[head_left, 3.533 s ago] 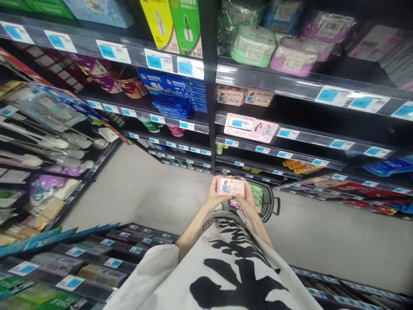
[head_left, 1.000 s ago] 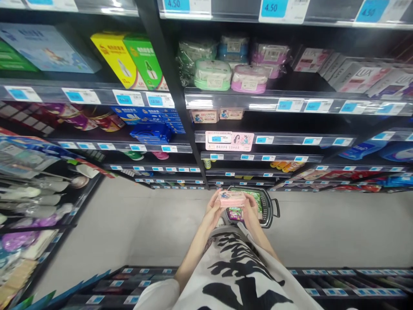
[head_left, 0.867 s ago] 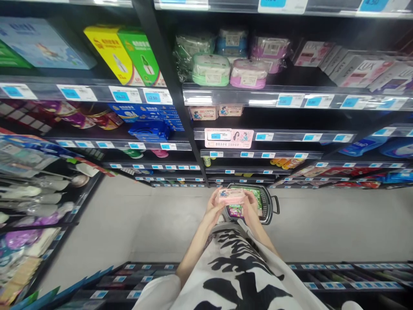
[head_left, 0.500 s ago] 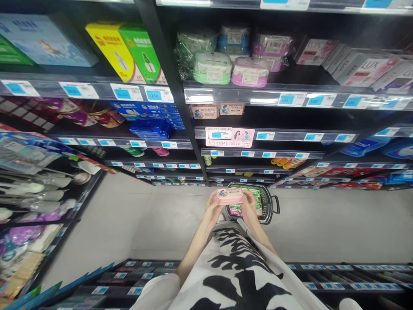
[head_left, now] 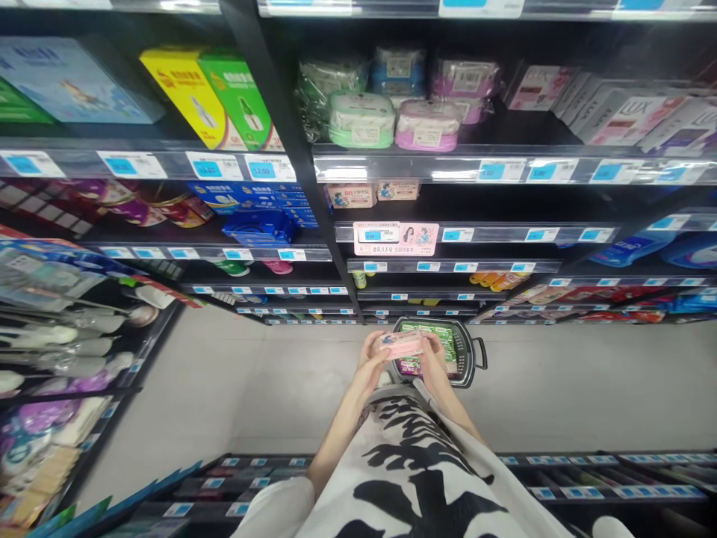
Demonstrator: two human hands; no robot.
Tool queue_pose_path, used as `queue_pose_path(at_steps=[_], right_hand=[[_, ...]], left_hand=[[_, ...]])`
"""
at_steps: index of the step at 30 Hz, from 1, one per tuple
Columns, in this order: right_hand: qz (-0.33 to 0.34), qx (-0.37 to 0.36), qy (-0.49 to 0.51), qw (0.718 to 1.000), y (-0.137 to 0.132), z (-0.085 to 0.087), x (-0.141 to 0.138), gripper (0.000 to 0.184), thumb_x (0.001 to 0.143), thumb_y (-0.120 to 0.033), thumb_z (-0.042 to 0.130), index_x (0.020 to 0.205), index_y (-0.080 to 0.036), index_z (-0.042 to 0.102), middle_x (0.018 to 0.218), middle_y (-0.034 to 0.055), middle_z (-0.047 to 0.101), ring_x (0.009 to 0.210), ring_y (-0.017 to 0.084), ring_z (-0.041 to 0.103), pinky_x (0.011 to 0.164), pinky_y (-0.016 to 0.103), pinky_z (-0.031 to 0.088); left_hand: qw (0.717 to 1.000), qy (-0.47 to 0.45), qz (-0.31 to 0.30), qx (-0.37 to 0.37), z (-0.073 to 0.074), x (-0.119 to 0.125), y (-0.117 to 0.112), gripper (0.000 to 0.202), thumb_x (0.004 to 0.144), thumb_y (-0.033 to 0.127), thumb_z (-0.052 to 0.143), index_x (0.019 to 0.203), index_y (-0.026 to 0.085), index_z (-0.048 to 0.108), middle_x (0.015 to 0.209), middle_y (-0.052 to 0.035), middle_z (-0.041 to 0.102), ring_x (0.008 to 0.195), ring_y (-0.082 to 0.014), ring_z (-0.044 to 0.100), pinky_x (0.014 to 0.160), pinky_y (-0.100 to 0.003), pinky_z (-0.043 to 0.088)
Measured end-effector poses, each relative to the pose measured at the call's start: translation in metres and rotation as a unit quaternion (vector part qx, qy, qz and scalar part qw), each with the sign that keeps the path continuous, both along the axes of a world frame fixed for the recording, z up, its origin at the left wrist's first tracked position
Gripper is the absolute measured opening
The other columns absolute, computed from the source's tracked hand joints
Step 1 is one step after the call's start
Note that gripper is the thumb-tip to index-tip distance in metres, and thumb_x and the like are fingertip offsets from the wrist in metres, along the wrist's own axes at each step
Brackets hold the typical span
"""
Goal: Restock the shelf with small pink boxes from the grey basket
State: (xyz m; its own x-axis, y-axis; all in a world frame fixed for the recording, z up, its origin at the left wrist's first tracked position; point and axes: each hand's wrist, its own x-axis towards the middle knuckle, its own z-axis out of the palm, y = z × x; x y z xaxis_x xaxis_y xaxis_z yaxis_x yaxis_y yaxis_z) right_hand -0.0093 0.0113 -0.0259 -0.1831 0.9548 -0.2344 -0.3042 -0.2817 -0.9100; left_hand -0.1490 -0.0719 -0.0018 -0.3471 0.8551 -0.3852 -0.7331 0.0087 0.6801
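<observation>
A pink packet of soap (head_left: 401,344) is held between my two hands at waist height. My left hand (head_left: 370,360) grips its left end, and my right hand (head_left: 431,354) closes on the right end. Blue print shows on the left part of the packet's upper face. Below and just beyond my hands, a black basket (head_left: 464,359) sits on the floor with green packets (head_left: 447,334) in it. Two similar pink soap packets (head_left: 352,196) lie on the shelf in front of me, above a pink label card (head_left: 396,239).
Soap boxes in green and pink (head_left: 361,119) and white LUX boxes (head_left: 621,112) fill the upper shelf. Yellow and green boxes (head_left: 210,97) stand at upper left. A rack of hanging utensils (head_left: 72,336) borders the left side. Shelves (head_left: 269,482) run behind me; grey floor (head_left: 302,388) lies between.
The soap packet has tilted slightly, its right end rising, while both hands stay around it. The view has shifted a little; the basket stays where it was.
</observation>
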Motion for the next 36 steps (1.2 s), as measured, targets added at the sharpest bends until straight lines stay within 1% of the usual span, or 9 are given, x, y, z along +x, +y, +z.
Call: queue_pose_path(at_steps=[5,9,13,17,20,24,27,30,36], right_hand=[[-0.004,0.014,-0.032,0.999,0.0,-0.001,0.001,0.035,0.075,-0.05,0.083,0.09,-0.025,0.063,0.093,-0.0024,0.068,0.087,0.018,0.066,0.08,0.03,0.054],[0.005,-0.002,-0.017,1.0,0.0,0.003,0.0,0.035,0.074,-0.049,0.084,0.089,-0.025,0.064,0.092,-0.0017,0.068,0.087,0.018,0.067,0.079,0.03,0.055],[0.018,-0.025,-0.024,0.999,0.002,0.007,0.001,0.038,0.075,-0.055,0.082,0.089,-0.024,0.063,0.094,-0.0003,0.071,0.083,0.018,0.068,0.069,0.028,0.055],[0.096,-0.059,-0.012,0.994,0.004,0.007,0.005,0.039,0.079,-0.058,0.078,0.097,-0.027,0.063,0.105,0.0014,0.075,0.088,0.021,0.072,0.064,0.03,0.059],[0.143,-0.026,-0.005,0.989,0.003,0.008,0.01,0.048,0.073,-0.051,0.085,0.111,-0.031,0.064,0.115,0.004,0.075,0.093,0.024,0.074,0.064,0.033,0.062],[0.168,0.001,-0.018,0.986,-0.001,0.013,0.013,0.064,0.063,-0.04,0.093,0.121,-0.031,0.066,0.107,0.0034,0.074,0.08,0.021,0.071,0.06,0.03,0.059],[0.165,-0.033,-0.036,0.985,-0.002,0.016,0.013,0.053,0.068,-0.042,0.091,0.115,-0.028,0.07,0.089,0.0008,0.071,0.059,0.013,0.059,0.052,0.025,0.049],[0.142,-0.055,-0.048,0.987,-0.001,0.017,0.011,0.044,0.071,-0.05,0.087,0.104,-0.024,0.074,0.08,0.0007,0.067,0.053,0.011,0.05,0.047,0.025,0.04],[0.081,-0.074,-0.056,0.992,-0.001,0.008,0.012,0.04,0.073,-0.058,0.084,0.088,-0.022,0.076,0.082,0.0032,0.067,0.068,0.016,0.055,0.054,0.025,0.042]], left_hand=[[0.994,0.087,-0.058,-0.024,0.002,0.002,0.002,0.058,0.056,0.025,0.098,0.107,0.022,0.072,0.118,-0.0071,0.072,0.116,-0.0268,0.064,0.098,-0.035,0.051],[0.992,0.107,-0.063,-0.032,-0.001,0.003,0.002,0.054,0.054,0.027,0.098,0.102,0.02,0.075,0.114,-0.0069,0.073,0.111,-0.0267,0.065,0.1,-0.037,0.049],[0.989,0.123,-0.075,-0.008,-0.003,0.001,-0.002,0.057,0.053,0.025,0.099,0.106,0.02,0.077,0.125,-0.0097,0.071,0.123,-0.0308,0.061,0.111,-0.041,0.044],[0.983,0.143,-0.109,0.025,-0.002,-0.004,-0.007,0.061,0.053,0.02,0.099,0.111,0.021,0.078,0.14,-0.0126,0.064,0.137,-0.0353,0.053,0.118,-0.045,0.04],[0.98,0.148,-0.126,0.034,0.0,-0.009,-0.01,0.057,0.059,0.022,0.097,0.112,0.021,0.078,0.143,-0.013,0.062,0.137,-0.0357,0.053,0.111,-0.043,0.048],[0.985,0.095,-0.145,-0.005,0.002,-0.011,-0.012,0.061,0.073,0.036,0.088,0.129,0.022,0.067,0.137,-0.0137,0.065,0.114,-0.0314,0.068,0.071,-0.033,0.063],[0.989,0.038,-0.141,-0.033,0.003,-0.009,-0.011,0.06,0.082,0.052,0.077,0.129,0.017,0.062,0.104,-0.0116,0.074,0.07,-0.0209,0.071,0.052,-0.029,0.06],[0.987,0.048,-0.144,-0.051,0.005,-0.006,-0.008,0.062,0.08,0.058,0.076,0.121,0.013,0.063,0.078,-0.0049,0.071,0.047,-0.0158,0.063,0.049,-0.031,0.059],[0.977,0.111,-0.164,-0.083,0.005,-0.003,-0.004,0.062,0.077,0.058,0.08,0.117,0.013,0.066,0.081,-0.0047,0.071,0.052,-0.0166,0.067,0.055,-0.032,0.062]])
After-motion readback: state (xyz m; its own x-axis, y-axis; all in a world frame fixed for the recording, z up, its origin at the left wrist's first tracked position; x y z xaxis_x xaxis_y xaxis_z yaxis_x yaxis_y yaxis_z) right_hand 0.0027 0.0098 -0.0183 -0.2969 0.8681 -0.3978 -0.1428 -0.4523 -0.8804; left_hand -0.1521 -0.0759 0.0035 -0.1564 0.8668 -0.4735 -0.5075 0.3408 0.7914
